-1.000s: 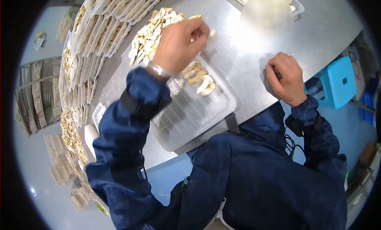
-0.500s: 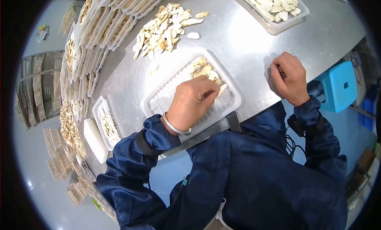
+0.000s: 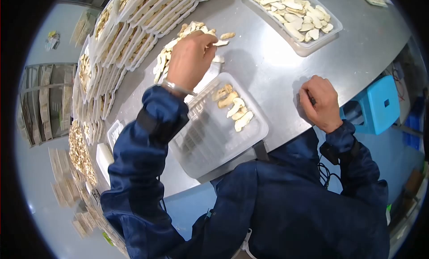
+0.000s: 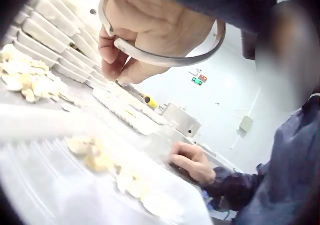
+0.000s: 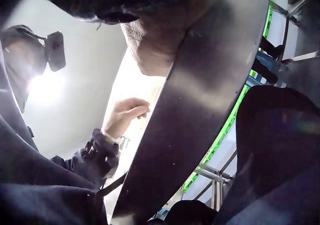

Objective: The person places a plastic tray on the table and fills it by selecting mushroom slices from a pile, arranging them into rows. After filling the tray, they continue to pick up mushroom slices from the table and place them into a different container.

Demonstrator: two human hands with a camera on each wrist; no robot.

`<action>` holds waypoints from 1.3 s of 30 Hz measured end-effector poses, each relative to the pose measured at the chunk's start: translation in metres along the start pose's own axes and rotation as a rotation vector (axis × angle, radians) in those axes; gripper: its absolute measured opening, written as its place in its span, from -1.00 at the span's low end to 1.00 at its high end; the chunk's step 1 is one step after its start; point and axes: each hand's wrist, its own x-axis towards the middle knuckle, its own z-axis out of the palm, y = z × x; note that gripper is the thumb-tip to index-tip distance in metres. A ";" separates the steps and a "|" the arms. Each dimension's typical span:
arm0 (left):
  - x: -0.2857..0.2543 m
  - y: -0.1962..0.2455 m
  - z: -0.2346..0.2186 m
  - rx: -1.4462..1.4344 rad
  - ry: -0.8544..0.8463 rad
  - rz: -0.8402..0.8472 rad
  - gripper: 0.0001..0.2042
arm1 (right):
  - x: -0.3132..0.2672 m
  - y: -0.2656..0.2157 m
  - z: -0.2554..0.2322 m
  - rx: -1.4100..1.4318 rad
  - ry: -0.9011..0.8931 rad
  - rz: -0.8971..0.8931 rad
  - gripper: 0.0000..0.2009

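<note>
My left hand (image 3: pixel 190 60), with a bracelet at its wrist, hovers at the near side of a pile of pale slices (image 3: pixel 161 64). Its fingers are loosely bent, and nothing shows between them in the left wrist view (image 4: pixel 150 30). Nearer me lies a clear ribbed tray (image 3: pixel 263 129) with a short row of slices (image 3: pixel 236 106) along its right side; its left part is bare. My right hand (image 3: pixel 321 102) rests on the metal table by the front edge, fingers loosely curled, away from the tray.
Stacked white trays of slices (image 3: pixel 138 24) stand at the left. A filled clear tray (image 3: pixel 301 20) is at the back right. A white block (image 3: pixel 104 160) lies at the left, and a blue stool (image 3: pixel 380 105) stands beyond the table's right edge.
My left hand has left the tray and moved up and away to the pile. A pale slice that it covered now shows at the row's near end. My right hand stays in place.
</note>
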 end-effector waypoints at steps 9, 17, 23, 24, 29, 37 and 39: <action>0.047 -0.046 0.030 0.095 -0.022 0.052 -0.81 | 0.001 0.001 -0.003 -0.011 -0.018 0.006 -0.88; 0.051 -0.048 0.057 0.085 -0.127 0.003 -0.88 | 0.002 0.000 -0.003 -0.007 -0.001 0.017 -0.87; 0.062 -0.050 0.056 0.069 -0.241 -0.016 -0.83 | 0.002 -0.002 -0.001 -0.024 -0.006 0.023 -0.87; 0.065 -0.052 0.057 0.070 -0.259 0.001 -0.82 | 0.002 -0.001 -0.001 -0.022 0.000 0.016 -0.87; 0.068 -0.042 0.054 0.113 -0.326 0.008 -0.77 | 0.001 0.000 0.002 -0.031 0.028 -0.023 -0.88; 0.052 -0.045 0.047 -0.296 -0.331 -0.135 -0.79 | -0.001 0.002 0.002 -0.030 0.019 -0.005 -0.90; 0.029 -0.011 0.014 -0.484 -0.362 -0.203 -0.82 | -0.001 0.003 0.002 -0.033 0.017 -0.008 -0.90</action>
